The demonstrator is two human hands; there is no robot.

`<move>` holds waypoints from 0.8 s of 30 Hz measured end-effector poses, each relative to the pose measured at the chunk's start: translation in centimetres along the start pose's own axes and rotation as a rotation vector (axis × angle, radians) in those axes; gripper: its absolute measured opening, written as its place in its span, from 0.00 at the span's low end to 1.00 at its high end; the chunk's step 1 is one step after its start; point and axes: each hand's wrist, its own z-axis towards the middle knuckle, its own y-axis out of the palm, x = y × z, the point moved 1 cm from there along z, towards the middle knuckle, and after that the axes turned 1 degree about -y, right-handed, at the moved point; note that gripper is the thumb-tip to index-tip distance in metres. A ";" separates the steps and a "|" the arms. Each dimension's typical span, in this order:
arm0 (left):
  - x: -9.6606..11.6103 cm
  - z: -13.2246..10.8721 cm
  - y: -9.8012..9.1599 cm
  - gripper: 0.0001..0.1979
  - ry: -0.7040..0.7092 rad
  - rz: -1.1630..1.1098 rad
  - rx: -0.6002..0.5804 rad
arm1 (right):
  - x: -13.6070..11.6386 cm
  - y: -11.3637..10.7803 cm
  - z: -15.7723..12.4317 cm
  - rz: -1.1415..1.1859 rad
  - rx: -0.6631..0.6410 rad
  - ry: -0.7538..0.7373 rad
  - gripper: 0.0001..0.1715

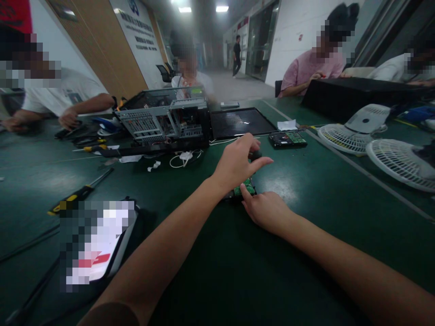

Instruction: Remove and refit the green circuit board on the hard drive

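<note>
A small green circuit board (247, 187) on a dark drive body lies on the green table (210, 271), mostly hidden by my hands. My left hand (238, 163) hovers above it with fingers curled round a dark round handle (255, 155), probably a screwdriver held upright over the board. My right hand (263, 208) rests on the table against the board's near edge, its forefinger pressing on the board.
An opened computer case (163, 118) stands behind, with a black panel (239, 122) and another hard drive (288, 139) to its right. Fan grilles (401, 163) lie at right. A yellow-handled screwdriver (79, 194) and a tablet (102, 244) lie at left. Other people sit around the table.
</note>
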 end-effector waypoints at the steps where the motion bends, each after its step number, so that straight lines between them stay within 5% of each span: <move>1: 0.0 0.0 0.0 0.19 -0.001 0.005 0.005 | 0.0 -0.1 0.0 0.004 0.003 0.001 0.36; 10: 0.2 0.3 -1.0 0.06 0.018 0.095 -0.043 | -0.1 -0.3 0.0 0.024 -0.016 0.014 0.37; 24: -0.1 0.3 -1.3 0.11 0.019 0.232 -0.059 | -0.2 -0.4 -0.1 0.023 0.001 0.010 0.37</move>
